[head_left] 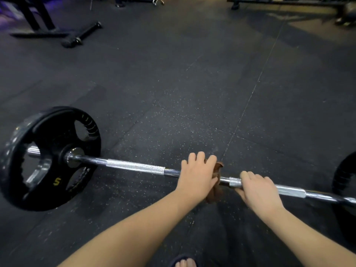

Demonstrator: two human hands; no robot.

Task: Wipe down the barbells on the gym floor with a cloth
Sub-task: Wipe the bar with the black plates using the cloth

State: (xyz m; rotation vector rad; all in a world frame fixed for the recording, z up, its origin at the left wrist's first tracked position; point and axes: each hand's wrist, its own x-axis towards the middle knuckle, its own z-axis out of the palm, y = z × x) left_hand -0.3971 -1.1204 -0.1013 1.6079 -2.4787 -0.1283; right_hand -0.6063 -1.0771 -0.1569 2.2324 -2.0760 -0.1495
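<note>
On the bar [134,166], between hands [196,178] [259,191]: cloth [214,195]

Floor [173,74]: dark speckled rubber tiles, thin pale seams [256,83]. Black rack frame [36,16] stands on it, purple light [7,8] just left of frame. Short black bar [84,33] lies just right of frame. Long low bench [289,1] well right of frame.

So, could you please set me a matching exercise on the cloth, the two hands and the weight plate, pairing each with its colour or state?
Things:
1 cloth
2 left hand
3 right hand
4 weight plate

Colour or state:
A grips the bare bar
B black, marked 5
C brown
D holds the cloth on the bar

Pairs: 1-C, 2-D, 3-A, 4-B.
</note>
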